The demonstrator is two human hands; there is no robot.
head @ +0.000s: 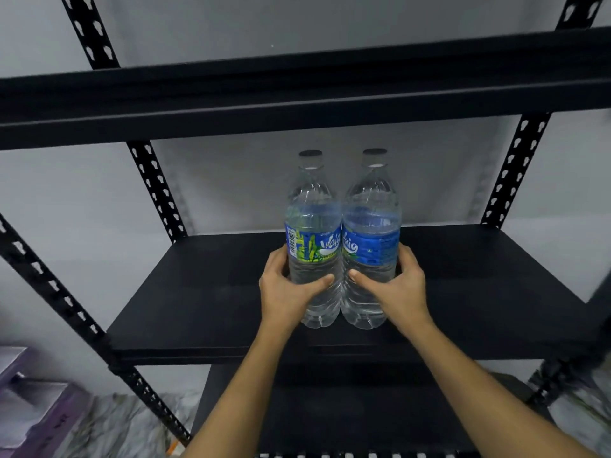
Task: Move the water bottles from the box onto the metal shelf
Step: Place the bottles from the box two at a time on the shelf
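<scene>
Hands [291, 292] [393, 289] grip two upright water bottles [313, 239] [371, 239] on one shelf [198, 292].

The black metal shelf [205, 292] carries two things on its middle level, near the front edge: the left water bottle [312, 239] and the right water bottle [372, 239], both upright, side by side, touching.
</scene>
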